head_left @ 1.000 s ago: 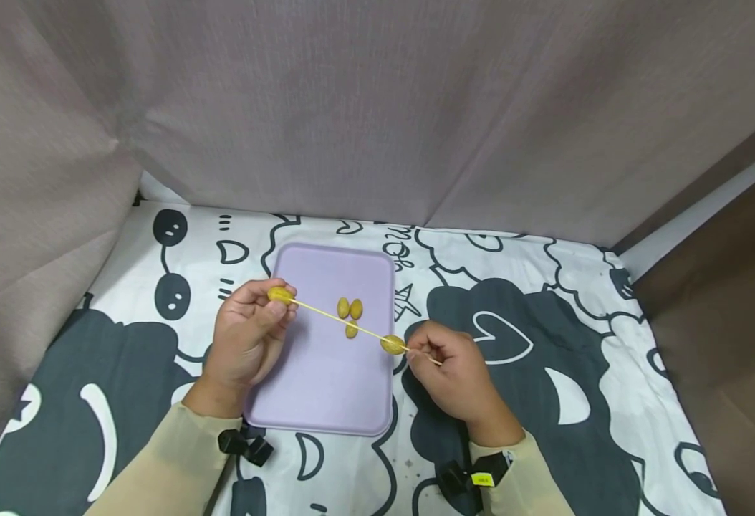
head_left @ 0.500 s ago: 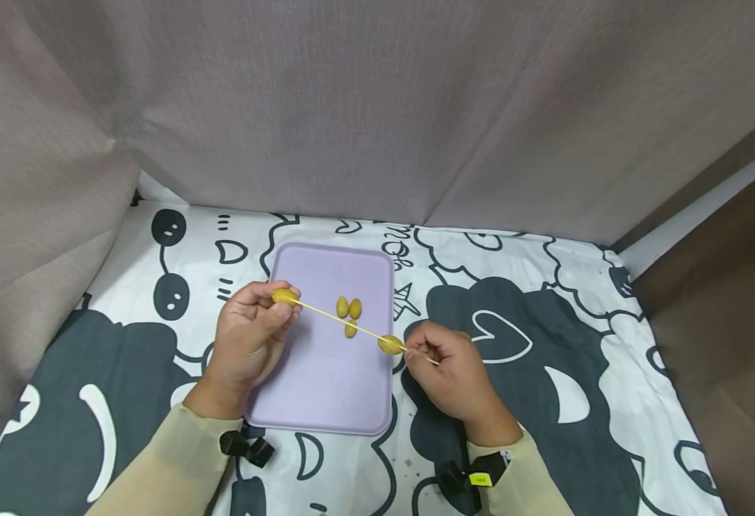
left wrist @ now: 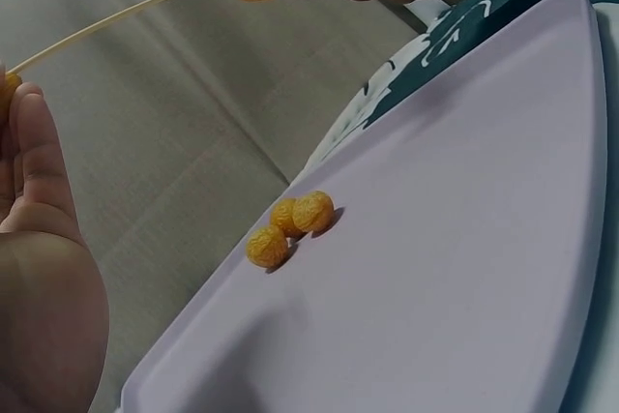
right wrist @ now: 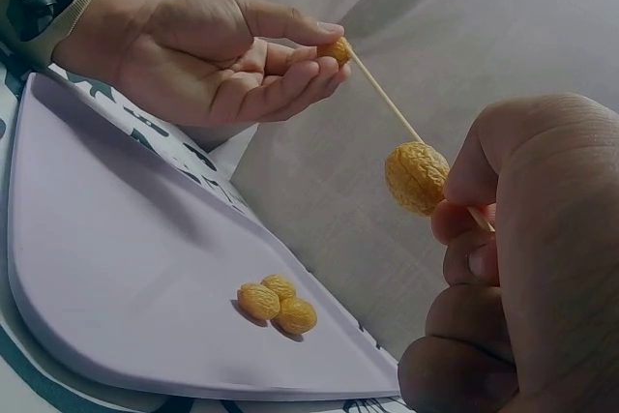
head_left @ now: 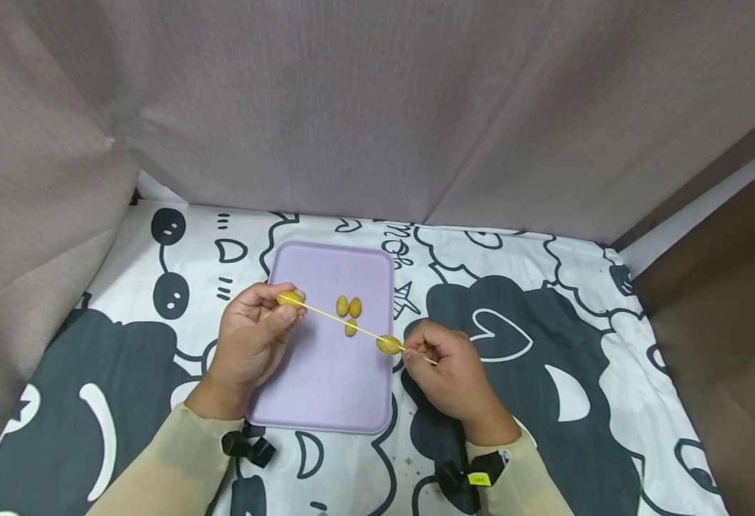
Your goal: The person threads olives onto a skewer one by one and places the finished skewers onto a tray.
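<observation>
A thin wooden skewer [head_left: 339,317] slants across the space over the lilac tray, running from one hand to the other. At its left end my left hand [head_left: 248,340] pinches a wrinkled yellow dried fruit [head_left: 289,299] between thumb and fingers. My right hand [head_left: 448,369] grips the skewer near its other end, whose tip sticks out past the fingers. Threaded on the skewer, right beside those fingertips, is a second dried fruit [right wrist: 416,177]. Three more of these fruits [left wrist: 313,211] lie grouped on the tray [head_left: 326,401], below the skewer.
The tray lies on a black-and-white cartoon-print cloth [head_left: 584,466]. Grey-brown fabric [head_left: 377,107] hangs behind and at the left, with a darker brown panel [head_left: 725,322] to the right. Each wrist carries a small black camera [head_left: 248,448].
My left hand and its fruit have shifted slightly right, shortening the stretch of skewer between the two fruits. My right hand has barely moved. The fruits on the tray stay put.
</observation>
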Action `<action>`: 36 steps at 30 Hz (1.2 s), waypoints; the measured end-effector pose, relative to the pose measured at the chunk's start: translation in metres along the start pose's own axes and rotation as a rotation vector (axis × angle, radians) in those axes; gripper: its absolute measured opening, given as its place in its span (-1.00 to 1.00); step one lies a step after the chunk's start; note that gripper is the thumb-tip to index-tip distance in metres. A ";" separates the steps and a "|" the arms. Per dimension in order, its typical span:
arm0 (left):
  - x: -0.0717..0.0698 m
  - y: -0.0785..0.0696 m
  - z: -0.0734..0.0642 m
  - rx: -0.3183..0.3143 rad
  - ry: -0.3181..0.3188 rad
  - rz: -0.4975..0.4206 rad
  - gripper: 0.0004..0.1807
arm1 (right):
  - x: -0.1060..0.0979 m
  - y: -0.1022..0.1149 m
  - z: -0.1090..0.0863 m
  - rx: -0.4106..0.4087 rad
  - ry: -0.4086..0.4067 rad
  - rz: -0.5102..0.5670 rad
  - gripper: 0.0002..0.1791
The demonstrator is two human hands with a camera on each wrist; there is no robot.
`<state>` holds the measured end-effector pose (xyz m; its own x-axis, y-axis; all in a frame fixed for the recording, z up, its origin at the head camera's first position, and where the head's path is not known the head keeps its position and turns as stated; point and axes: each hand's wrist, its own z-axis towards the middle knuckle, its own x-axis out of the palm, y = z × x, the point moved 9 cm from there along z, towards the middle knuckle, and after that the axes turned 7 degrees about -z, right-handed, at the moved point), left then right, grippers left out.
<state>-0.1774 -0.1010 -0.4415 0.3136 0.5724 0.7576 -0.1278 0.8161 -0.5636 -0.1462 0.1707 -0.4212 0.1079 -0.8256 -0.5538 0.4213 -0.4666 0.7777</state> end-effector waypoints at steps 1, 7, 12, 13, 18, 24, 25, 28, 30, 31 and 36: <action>0.000 0.000 0.000 -0.002 0.003 0.001 -0.59 | 0.000 0.000 0.000 0.001 0.001 0.001 -0.68; 0.002 0.003 0.000 -0.010 0.024 0.011 -0.57 | 0.002 -0.001 0.000 0.002 0.003 0.003 -0.67; 0.003 0.004 0.000 -0.015 0.034 0.041 -0.58 | 0.003 -0.001 0.000 -0.002 0.007 0.014 -0.67; 0.003 0.005 0.000 -0.018 0.034 0.047 -0.58 | 0.003 -0.001 0.000 -0.001 0.006 0.016 -0.67; 0.004 0.008 -0.002 -0.039 0.036 0.100 -0.58 | 0.004 0.000 0.000 -0.006 0.002 0.018 -0.67; 0.004 0.012 -0.004 -0.092 0.003 0.229 -0.48 | 0.005 0.002 0.001 -0.013 -0.005 0.016 -0.67; 0.004 0.013 -0.004 -0.102 -0.002 0.245 -0.48 | 0.005 0.002 0.001 -0.017 -0.006 0.018 -0.67; 0.004 0.015 -0.005 -0.130 -0.015 0.285 -0.49 | 0.006 0.003 0.001 -0.021 -0.006 0.024 -0.68; 0.004 0.017 -0.006 -0.150 -0.023 0.308 -0.50 | 0.006 0.002 0.001 -0.021 0.000 0.029 -0.67; 0.004 0.018 -0.006 -0.159 -0.026 0.318 -0.50 | 0.007 0.002 0.001 -0.024 0.001 0.033 -0.67; 0.007 0.023 -0.008 -0.202 -0.029 0.377 -0.54 | 0.007 0.003 0.001 -0.010 0.008 0.037 -0.66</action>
<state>-0.1710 -0.0791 -0.4517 0.2535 0.8319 0.4937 -0.0410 0.5191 -0.8537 -0.1449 0.1633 -0.4221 0.1311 -0.8397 -0.5270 0.4262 -0.4323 0.7947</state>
